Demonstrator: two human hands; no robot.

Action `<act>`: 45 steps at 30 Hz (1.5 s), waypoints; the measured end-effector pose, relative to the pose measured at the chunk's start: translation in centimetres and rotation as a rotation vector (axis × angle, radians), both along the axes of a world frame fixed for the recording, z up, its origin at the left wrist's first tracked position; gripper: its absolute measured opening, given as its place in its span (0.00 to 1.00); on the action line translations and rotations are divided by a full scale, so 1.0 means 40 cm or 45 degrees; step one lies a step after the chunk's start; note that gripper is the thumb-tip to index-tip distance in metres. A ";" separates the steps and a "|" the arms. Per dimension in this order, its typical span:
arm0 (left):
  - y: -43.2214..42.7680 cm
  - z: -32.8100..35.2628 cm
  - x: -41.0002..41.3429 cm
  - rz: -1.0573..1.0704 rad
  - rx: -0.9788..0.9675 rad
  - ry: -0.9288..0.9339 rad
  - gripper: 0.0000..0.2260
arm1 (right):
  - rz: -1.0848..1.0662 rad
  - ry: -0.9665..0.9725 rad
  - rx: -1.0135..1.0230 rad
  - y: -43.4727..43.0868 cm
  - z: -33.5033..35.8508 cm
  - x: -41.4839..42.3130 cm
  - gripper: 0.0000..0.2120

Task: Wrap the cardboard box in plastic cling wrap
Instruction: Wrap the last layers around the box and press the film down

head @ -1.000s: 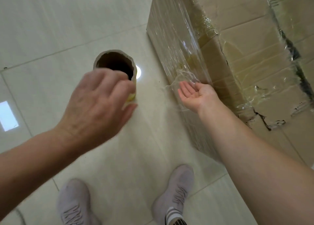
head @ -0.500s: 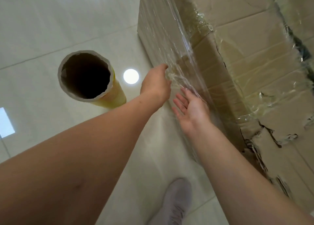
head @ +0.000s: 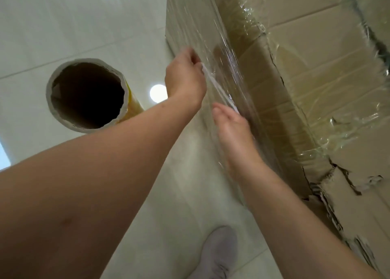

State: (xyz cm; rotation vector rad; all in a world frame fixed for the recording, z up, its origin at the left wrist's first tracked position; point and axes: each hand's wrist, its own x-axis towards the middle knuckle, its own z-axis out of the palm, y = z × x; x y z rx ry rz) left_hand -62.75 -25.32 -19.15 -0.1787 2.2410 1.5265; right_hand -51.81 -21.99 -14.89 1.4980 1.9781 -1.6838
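Note:
A tall cardboard box (head: 316, 72) fills the right side, its near side face and part of its top covered in clear cling wrap (head: 200, 21). My left hand (head: 184, 76) is at that side face and pinches a bunched white strand of wrap (head: 215, 84). Just below it, my right hand (head: 234, 131) lies flat with straight fingers against the wrapped side. The cling wrap roll (head: 88, 97) stands upright on the floor to the left, its hollow core facing me, touched by neither hand.
The floor is glossy pale tile (head: 63, 25) with a round light reflection (head: 158, 93) beside the roll. One grey shoe (head: 217, 255) shows at the bottom. The box's near top corner (head: 329, 183) is torn.
My left hand let go of the roll, crossed to the box and took hold of the loose wrap strand. My right hand turned from palm up to flat against the box side.

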 end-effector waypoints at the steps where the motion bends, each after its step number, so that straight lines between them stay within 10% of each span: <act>1: 0.014 0.009 -0.009 0.017 0.063 -0.010 0.13 | 0.028 0.012 0.069 0.016 0.005 -0.013 0.16; 12: -0.067 -0.081 0.211 0.312 0.396 -0.544 0.18 | 0.946 -0.235 0.423 0.085 0.038 -0.130 0.25; 21: 0.017 -0.067 0.492 0.186 0.694 -0.864 0.28 | 3.050 -0.880 1.375 0.098 0.098 -0.161 0.40; 30: 0.089 -0.155 0.375 0.228 0.784 -0.808 0.43 | 3.187 -1.137 1.712 0.121 0.115 -0.237 0.48; 45: 0.079 -0.196 0.172 0.171 0.779 -0.798 0.28 | 3.190 -1.042 2.128 0.165 0.084 -0.257 0.35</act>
